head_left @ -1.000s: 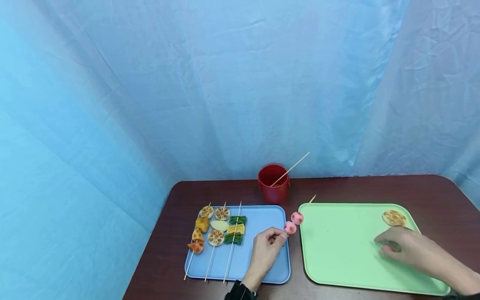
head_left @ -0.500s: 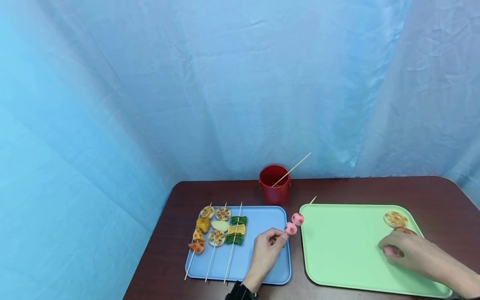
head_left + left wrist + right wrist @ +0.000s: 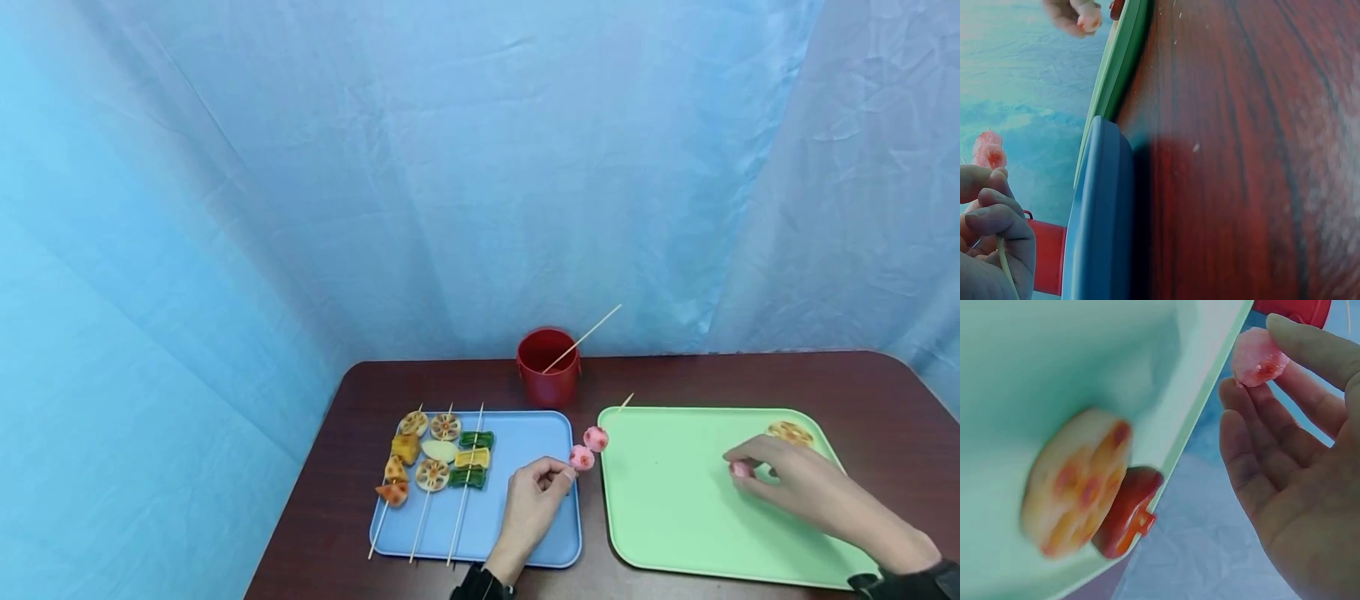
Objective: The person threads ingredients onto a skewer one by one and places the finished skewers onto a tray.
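My left hand [image 3: 534, 504] grips a thin wooden skewer [image 3: 627, 400] above the right part of the blue tray [image 3: 525, 437]. Two pink balls [image 3: 581, 457] are threaded on it, just beyond the fingertips, and its tip points up and right. Over the green tray [image 3: 667, 508], my right hand [image 3: 802, 487] pinches a third pink ball [image 3: 1259, 357] between thumb and fingers. In the right wrist view, a lotus root slice [image 3: 1079, 484] and a glossy red-brown piece [image 3: 1127, 515] lie by the green tray's edge; the hand hides the red-brown piece in the head view.
Three loaded skewers lie on the blue tray's left half: one with mixed pieces [image 3: 405, 450], one with lotus slices [image 3: 432, 476], one with green and yellow pieces [image 3: 471, 459]. Behind, a red bucket [image 3: 549, 387] holds a bare skewer [image 3: 592, 329]. A blue curtain [image 3: 480, 167] hangs behind the table.
My right hand has picked up the pink ball at the green tray's right side and moved left and up with it. The left hand with the skewer stays nearly still.
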`<state>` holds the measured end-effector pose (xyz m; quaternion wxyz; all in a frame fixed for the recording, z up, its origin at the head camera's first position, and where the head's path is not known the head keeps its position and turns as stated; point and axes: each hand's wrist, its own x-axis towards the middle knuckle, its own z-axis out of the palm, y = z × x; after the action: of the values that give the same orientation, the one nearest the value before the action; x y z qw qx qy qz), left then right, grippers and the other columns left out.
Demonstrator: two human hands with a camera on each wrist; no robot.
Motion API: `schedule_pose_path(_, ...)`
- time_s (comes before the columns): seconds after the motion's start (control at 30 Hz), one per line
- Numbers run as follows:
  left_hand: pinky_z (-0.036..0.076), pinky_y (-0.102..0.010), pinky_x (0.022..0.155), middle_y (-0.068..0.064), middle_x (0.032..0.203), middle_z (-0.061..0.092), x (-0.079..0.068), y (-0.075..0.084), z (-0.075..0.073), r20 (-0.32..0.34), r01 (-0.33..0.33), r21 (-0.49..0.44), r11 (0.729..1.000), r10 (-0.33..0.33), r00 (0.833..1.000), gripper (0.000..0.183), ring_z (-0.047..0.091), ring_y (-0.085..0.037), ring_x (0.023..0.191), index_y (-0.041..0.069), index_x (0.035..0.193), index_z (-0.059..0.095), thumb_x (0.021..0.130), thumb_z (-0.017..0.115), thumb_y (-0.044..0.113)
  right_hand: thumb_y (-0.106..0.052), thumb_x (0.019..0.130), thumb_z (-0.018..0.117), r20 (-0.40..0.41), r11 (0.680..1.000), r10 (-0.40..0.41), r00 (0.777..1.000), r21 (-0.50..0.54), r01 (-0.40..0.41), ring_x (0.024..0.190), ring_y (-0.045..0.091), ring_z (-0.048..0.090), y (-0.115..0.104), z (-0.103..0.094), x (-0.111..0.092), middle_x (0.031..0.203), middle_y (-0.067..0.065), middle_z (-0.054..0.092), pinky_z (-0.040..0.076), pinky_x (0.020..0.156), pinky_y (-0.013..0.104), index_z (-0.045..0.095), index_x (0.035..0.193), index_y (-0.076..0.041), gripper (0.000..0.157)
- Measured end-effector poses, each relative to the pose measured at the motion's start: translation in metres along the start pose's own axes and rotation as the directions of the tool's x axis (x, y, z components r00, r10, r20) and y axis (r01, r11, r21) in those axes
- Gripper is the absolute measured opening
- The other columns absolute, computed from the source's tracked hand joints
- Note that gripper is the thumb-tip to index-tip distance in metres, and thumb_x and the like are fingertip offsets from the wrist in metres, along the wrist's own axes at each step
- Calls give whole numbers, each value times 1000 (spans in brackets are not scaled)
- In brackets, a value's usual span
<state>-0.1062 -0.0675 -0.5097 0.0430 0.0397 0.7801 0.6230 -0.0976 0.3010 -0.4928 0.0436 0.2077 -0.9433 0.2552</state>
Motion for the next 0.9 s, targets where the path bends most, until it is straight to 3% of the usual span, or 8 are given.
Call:
schedule_pose_path(0.1,35,-19,54,9,69,59,0,1,0,4,3,-5,1000,-3,1000,12,49,-3,58,7,89,77,95,73,17,-20,93,79,17,996,84,996,26,-85,86,-3,63,-8,-1,8,102,-13,70,54,69,27,75,114,-12,23)
schedule_pose_path(0.27,35,-19,54,8,69,59,-1,2,0,10,16,0,1000,-16,1000,15,49,-3,58,4,91,77,95,73,18,-23,93,79,-45,986,130,991,114,-124,85,-3,63,-18,4,18,100,-8,71,55,66,25,71,124,-2,38)
schedule_pose_path(0.4,35,-19,54,8,69,60,-2,2,0,9,19,5,1000,-19,1000,14,50,-3,58,5,91,78,94,73,18,-25,98,73,-80,962,181,980,220,-160,90,-3,64,-24,9,23,108,1,74,56,69,26,70,128,-4,37)
schedule_pose_path(0.6,36,-19,55,9,68,59,-2,1,1,1,7,11,1000,-7,1000,12,50,-2,58,6,89,77,94,73,17,-35,106,61,-19,861,334,943,414,-296,97,4,70,-31,12,28,119,11,72,58,77,30,64,137,-9,41)
schedule_pose_path(0.77,35,-18,54,9,68,59,-2,0,2,7,5,3,1000,-5,1000,14,49,-2,58,4,90,77,94,73,16,-37,107,58,19,757,370,929,574,-313,99,18,73,-35,14,32,113,19,69,60,82,35,61,130,-3,42)
schedule_pose_path(0.9,35,-19,54,9,69,60,-3,0,2,14,9,2,1000,-9,1000,13,49,-2,58,6,90,78,94,73,18,-40,105,59,50,697,393,918,635,-333,101,24,73,-37,17,36,112,23,67,60,83,37,61,121,-1,42)
